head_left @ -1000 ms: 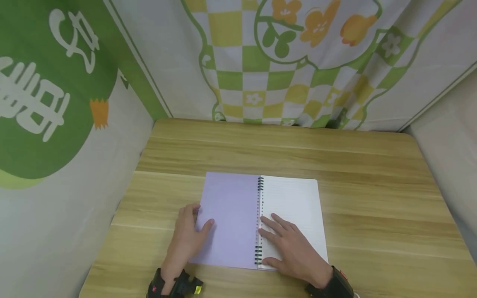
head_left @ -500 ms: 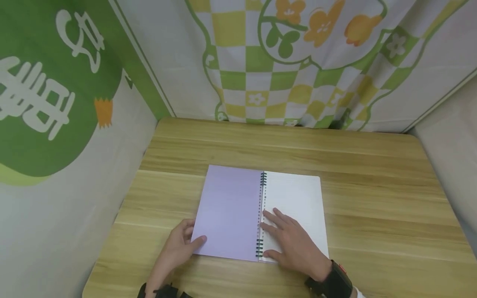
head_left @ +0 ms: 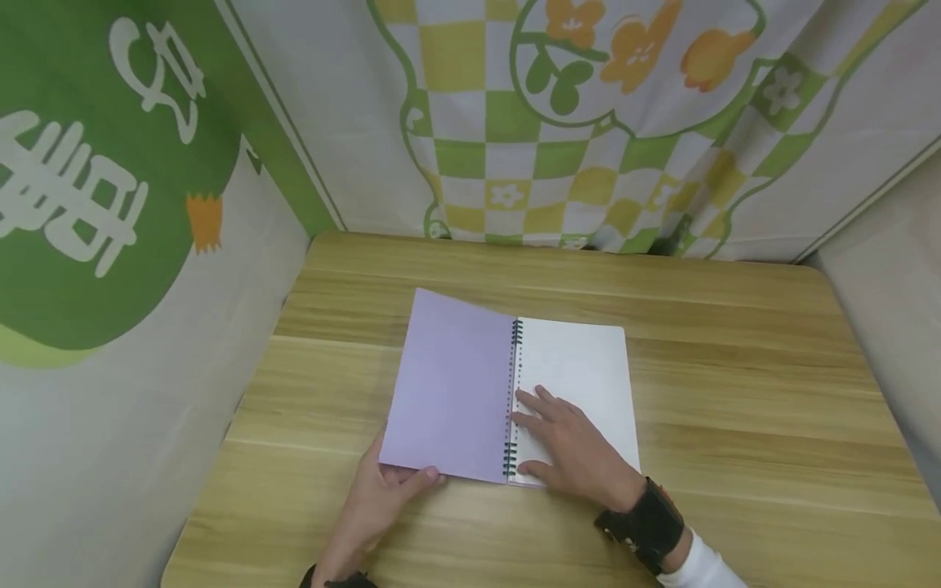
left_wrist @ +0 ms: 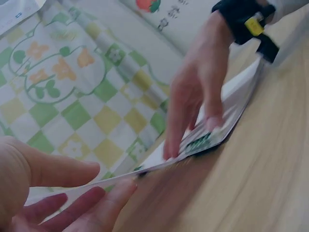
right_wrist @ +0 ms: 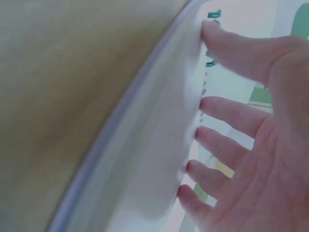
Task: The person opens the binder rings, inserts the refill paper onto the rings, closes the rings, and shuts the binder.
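Observation:
A spiral notebook lies open on the table, with a lavender cover (head_left: pixel 452 384) on the left and a white page (head_left: pixel 577 355) on the right. Dark green coil binding (head_left: pixel 510 459) joins the two. My left hand (head_left: pixel 378 494) grips the cover's lower left corner, thumb above and fingers underneath; that side is lifted off the table. In the left wrist view the cover's edge runs between thumb and fingers. My right hand (head_left: pixel 577 449) is spread over the page, its fingertips (right_wrist: pixel 208 29) pressing beside the coil, as the right wrist view also shows.
The wood-grain table (head_left: pixel 735 392) extends around the notebook. Behind it hangs a checkered curtain (head_left: pixel 515 155) with flowers, and a green-and-white cloth (head_left: pixel 147 245) hangs at the left. Black straps with devices (head_left: pixel 647 523) sit on both wrists.
My left hand has shifted from the cover's left edge to its lower corner and raised it. The whole notebook has moved a little away from me, my right hand moving with it.

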Action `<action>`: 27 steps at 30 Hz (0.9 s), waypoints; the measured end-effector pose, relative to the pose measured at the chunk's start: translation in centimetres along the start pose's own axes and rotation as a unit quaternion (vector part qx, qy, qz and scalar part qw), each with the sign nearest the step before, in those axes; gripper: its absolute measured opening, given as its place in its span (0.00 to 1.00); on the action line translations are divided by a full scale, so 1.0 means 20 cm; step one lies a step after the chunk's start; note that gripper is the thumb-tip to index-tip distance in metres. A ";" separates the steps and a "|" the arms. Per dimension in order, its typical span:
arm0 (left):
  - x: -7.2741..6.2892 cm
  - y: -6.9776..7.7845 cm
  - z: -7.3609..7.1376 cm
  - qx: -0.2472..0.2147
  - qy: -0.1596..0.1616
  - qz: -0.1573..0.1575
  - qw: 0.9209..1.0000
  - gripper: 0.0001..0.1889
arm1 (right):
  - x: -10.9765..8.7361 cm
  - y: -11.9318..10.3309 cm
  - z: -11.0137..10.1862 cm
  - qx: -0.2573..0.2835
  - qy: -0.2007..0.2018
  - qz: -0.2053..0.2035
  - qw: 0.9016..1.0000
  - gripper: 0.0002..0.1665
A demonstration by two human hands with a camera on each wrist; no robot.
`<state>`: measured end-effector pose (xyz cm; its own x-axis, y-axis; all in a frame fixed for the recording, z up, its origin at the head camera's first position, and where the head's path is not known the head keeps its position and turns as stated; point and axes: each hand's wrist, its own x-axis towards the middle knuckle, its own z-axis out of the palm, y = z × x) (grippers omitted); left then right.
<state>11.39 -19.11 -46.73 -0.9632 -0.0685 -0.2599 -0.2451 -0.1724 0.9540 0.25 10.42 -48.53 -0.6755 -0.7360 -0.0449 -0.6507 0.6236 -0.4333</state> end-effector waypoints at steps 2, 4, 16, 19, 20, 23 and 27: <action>0.00 0.00 0.04 -0.011 -0.020 0.014 1.000 0.41 | 0.01 0.02 -0.02 0.024 -0.007 0.008 1.000 0.39; -0.01 0.00 0.08 -0.016 -0.023 0.038 0.999 0.39 | 0.03 0.03 -0.06 0.069 -0.007 0.017 0.997 0.35; -0.01 0.08 0.35 0.122 -0.047 0.165 0.978 0.33 | 0.23 0.07 -0.53 0.437 0.089 0.038 0.894 0.19; 0.00 0.09 0.41 0.139 -0.079 0.175 0.972 0.34 | 0.26 0.05 -0.60 0.451 0.086 0.066 0.886 0.19; 0.01 0.10 0.43 0.147 -0.091 0.181 0.968 0.34 | 0.26 0.05 -0.61 0.450 0.088 0.077 0.885 0.20; 0.03 0.09 0.49 0.179 -0.126 0.217 0.951 0.33 | 0.24 0.04 -0.64 0.439 0.101 0.105 0.887 0.19; 0.06 0.08 0.53 0.233 -0.145 0.251 0.928 0.32 | 0.20 0.06 -0.65 0.421 0.120 0.126 0.890 0.15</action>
<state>8.56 -9.00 -43.87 -0.9413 0.2538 0.2226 0.2876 0.2573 0.9225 -7.67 11.70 -37.42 -0.8832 -0.4610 -0.0863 -0.0454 0.2672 -0.9626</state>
